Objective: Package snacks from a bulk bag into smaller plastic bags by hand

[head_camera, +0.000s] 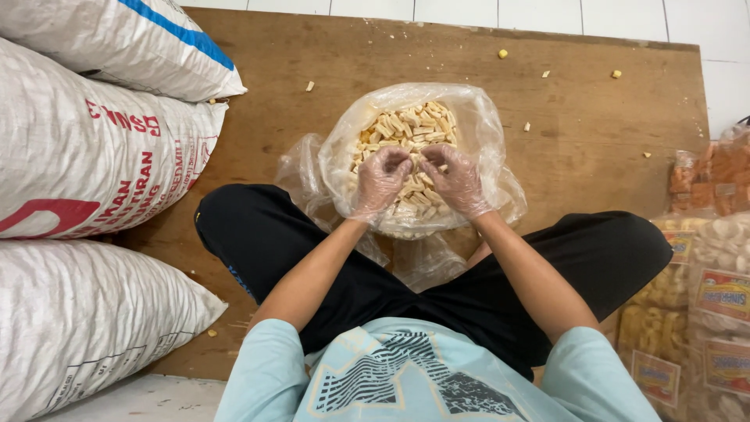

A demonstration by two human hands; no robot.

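Both gloved hands, left hand [380, 181] and right hand [455, 180], grips pinching pale stick-shaped crackers [410, 129] inside clear plastic bag [488, 133]

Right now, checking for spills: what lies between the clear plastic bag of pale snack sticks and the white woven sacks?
Head view: mostly bare brown wooden board, with one pale crumb on it.

A brown wooden board [601, 148] covers the floor here, scuffed and dotted with a few pale crumbs [502, 54]. Beyond its far edge runs a white tiled floor [703, 19] with dark grout lines. Along one side, three bulging white woven sacks [86, 156] lie stacked, the top one crossed by a blue stripe. On the opposite side, clear packets of orange and pale crackers [711, 258] are piled together. The light is even and soft.
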